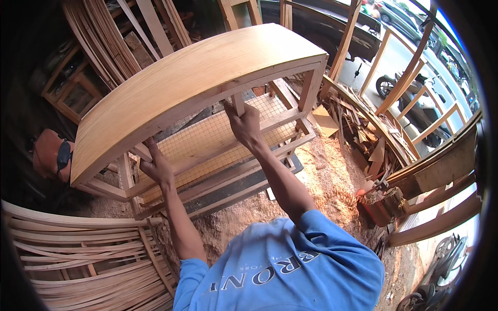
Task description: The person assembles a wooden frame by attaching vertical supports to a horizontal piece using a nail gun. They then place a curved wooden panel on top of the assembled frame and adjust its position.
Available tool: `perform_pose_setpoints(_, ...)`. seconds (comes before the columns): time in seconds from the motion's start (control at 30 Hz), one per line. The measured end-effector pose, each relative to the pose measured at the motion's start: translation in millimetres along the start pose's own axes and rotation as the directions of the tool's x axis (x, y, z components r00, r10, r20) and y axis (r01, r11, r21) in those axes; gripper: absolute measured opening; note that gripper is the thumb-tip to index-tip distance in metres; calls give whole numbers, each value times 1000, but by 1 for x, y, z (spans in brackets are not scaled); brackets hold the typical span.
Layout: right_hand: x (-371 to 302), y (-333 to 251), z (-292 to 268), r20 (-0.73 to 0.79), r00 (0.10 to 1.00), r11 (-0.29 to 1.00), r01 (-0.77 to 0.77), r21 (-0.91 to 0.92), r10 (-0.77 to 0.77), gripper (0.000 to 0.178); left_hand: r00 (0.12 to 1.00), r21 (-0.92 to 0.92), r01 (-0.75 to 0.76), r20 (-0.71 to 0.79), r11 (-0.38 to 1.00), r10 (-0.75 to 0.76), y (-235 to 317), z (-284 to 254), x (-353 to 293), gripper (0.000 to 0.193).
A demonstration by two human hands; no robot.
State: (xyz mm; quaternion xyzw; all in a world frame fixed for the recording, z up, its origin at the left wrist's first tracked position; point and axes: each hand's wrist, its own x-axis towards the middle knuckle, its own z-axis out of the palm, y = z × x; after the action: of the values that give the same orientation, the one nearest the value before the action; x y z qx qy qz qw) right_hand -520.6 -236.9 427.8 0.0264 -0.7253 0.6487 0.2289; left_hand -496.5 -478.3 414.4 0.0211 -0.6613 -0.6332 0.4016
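A long wooden frame with a pale plywood panel on its top is tilted up in front of me. My left hand is closed around a short wooden bar under the left part of the panel. Further right, my right hand grips a similar upright bar, its fingers wrapped round the wood. Below the frame shows a second wooden structure with square wire mesh stretched over it. Parts of my fingers are hidden behind the bars.
Thin wooden strips are stacked at the lower left, and long boards lean at the back. Sawdust covers the floor. Wood offcuts lie in a heap at the right, near a vise-like tool. Motorbikes stand outside.
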Motion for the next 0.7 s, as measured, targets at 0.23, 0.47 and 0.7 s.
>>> perform_pose_setpoints(0.23, 2, 2, 0, -4, 1000, 1000, 25, -6, -25, 51, 1000, -20, 18, -17, 1000, -18, -1, 2, -1, 44)
perform_pose_setpoints(0.47, 3, 7, -1, -6, 999, 999, 53, -10, -53, 47, 1000, 32, 25, 1, 999, -25, 1, -1, -1, 56)
perform_pose_setpoints(0.7, 4, 10, 5, -50, 997, 998, 58, -11, -59, 45, 997, 25, -39, -65, 999, 41, -7, 0, 2, 46)
